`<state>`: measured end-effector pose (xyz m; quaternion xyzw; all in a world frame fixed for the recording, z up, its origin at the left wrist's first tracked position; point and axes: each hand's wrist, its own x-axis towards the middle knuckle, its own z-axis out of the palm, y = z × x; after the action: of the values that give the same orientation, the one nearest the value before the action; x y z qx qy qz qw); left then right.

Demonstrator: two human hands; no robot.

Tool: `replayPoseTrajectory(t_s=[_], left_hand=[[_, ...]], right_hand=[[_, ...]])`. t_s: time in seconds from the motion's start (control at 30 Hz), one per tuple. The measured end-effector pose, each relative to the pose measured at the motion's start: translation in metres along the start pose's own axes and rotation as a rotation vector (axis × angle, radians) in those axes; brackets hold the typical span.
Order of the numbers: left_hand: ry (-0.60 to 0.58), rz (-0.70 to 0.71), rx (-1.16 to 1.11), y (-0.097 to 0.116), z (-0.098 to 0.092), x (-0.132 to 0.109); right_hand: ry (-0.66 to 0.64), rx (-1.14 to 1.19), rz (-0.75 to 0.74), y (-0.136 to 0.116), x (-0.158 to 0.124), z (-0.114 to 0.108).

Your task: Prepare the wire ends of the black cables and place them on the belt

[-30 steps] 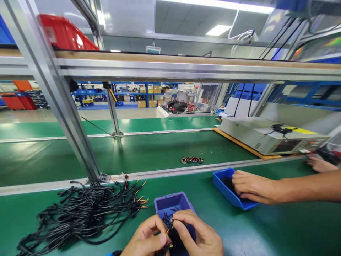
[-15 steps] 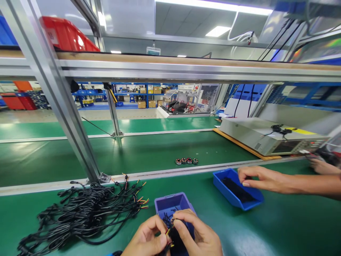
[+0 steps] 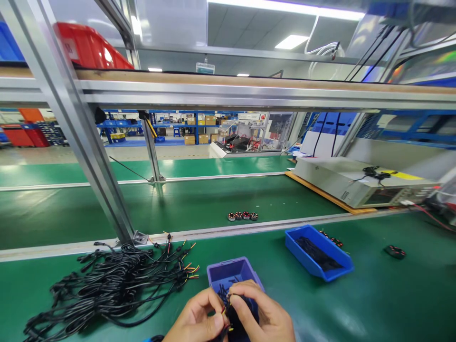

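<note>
My left hand point(image 3: 201, 316) pinches a black cable point(image 3: 224, 327) whose thin red and yellow wires show between the fingers. Close on its right, my right hand point(image 3: 261, 308) is closed at the wire ends, on a small black piece too hidden to name. Both hands are over the near side of a purple-blue bin point(image 3: 233, 270) with small black pieces inside. A tangled pile of black cables point(image 3: 103, 285) with bare coloured ends lies to the left.
A blue tray point(image 3: 306, 259) holding black pieces stands at the right, with small round parts point(image 3: 331, 238) behind it. Another dark part point(image 3: 394, 251) lies farther right. Several round parts point(image 3: 245, 215) sit beyond the metal rail point(image 3: 213, 232). A grey instrument point(image 3: 342, 180) stands back right.
Another person's arm and hands have left the right side, uncovering parts there. The row of round parts beyond the rail has shifted slightly left. My hands have barely moved.
</note>
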<state>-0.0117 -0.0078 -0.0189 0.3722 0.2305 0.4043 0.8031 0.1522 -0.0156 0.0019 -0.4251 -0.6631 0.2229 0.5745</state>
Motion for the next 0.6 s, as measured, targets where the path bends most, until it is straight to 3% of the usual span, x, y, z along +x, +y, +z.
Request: replayPoseTrajectory(t_s=[0.2, 0.33, 0.6], left_hand=[[0.03, -0.02, 0.016, -0.002, 0.0, 0.0], [0.051, -0.026, -0.016, 0.001, 0.003, 0.0], [0.049, -0.037, -0.024, 0.002, 0.004, 0.0]], right_hand=[[-0.131, -0.096, -0.132, -0.001, 0.003, -0.004], [-0.096, -0.13, -0.169, -0.004, 0.007, -0.01], [-0.106, -0.3, -0.382, -0.012, 0.016, -0.016]])
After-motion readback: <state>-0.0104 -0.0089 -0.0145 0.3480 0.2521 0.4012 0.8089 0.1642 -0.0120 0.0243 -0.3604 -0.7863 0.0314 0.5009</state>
